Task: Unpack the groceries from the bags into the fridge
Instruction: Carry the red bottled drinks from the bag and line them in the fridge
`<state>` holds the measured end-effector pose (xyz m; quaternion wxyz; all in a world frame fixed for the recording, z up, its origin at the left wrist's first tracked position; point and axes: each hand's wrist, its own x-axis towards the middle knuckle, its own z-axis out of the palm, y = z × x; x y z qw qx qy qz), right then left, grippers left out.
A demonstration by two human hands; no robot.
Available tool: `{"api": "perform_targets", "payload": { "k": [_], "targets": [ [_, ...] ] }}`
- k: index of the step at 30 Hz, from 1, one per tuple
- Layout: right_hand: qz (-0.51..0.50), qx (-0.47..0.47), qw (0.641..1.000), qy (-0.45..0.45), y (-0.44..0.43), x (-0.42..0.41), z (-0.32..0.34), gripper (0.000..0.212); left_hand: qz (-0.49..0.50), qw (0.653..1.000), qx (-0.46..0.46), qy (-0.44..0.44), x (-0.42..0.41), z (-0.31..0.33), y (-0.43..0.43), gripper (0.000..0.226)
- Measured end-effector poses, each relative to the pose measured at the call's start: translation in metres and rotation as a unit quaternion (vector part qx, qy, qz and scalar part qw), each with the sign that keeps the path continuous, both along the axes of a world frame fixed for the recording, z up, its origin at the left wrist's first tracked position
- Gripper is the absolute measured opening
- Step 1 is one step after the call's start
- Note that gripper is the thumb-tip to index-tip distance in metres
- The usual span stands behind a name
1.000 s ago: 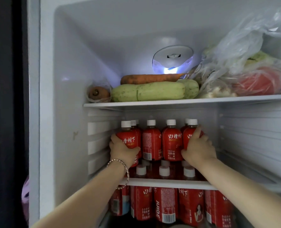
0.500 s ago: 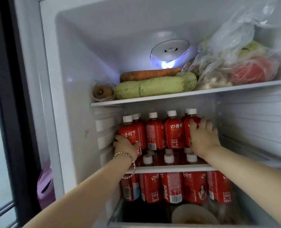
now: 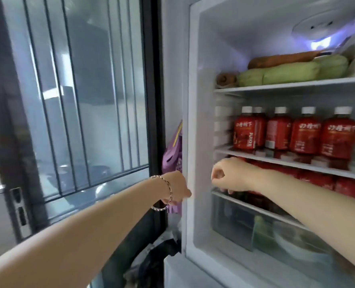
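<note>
Purple bag (image 3: 172,154) hung upright just left of the fridge (image 3: 193,100), nearest the left hand (image 3: 176,187)
Its grip cannot be told; the right hand (image 3: 228,175) is held loosely curled, empty

**Lettering in the open fridge.** Red juice bottles (image 3: 303,136) stand in a row on the middle fridge shelf (image 3: 224,151). The leftmost bottle (image 3: 245,132) bears the word "JUICE" in white, running sideways along its label. White Chinese characters cross the upper labels of three bottles, but they are too blurred to read.
</note>
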<state>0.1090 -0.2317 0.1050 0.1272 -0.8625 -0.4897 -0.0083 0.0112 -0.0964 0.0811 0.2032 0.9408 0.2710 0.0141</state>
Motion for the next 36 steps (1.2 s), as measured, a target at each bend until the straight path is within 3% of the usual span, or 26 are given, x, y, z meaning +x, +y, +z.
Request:
{"api": "perform_targets", "payload": {
  "k": [4,9,16,23,29,36],
  "targets": [
    [0.102,-0.126,0.987,0.016,0.05,-0.077,-0.025,0.023,0.105,0.992,-0.001,0.063,-0.114,-0.033,0.024,0.031],
    [0.283,-0.152,0.946,-0.045,0.101,-0.227,-0.052,0.021,0.283,0.959,-0.027,0.018,-0.283,-0.076,0.025,0.023],
    [0.514,-0.096,0.845,-0.109,0.107,-0.52,-0.105,0.029,0.53,0.845,0.058,0.036,-0.58,-0.129,-0.039,0.024],
    [0.68,-0.08,0.719,-0.121,0.02,-0.823,-0.162,0.028,0.7,0.707,0.001,0.102,-0.86,-0.172,-0.205,0.028],
    [0.773,-0.157,0.601,-0.128,-0.074,-1.035,-0.197,0.027,0.801,0.585,-0.062,0.115,-1.033,-0.193,-0.353,0.025],
    [0.844,-0.142,0.495,-0.148,-0.152,-1.221,-0.231,0.026,0.885,0.452,-0.089,0.062,-1.173,-0.229,-0.451,0.022]
  ]
}}
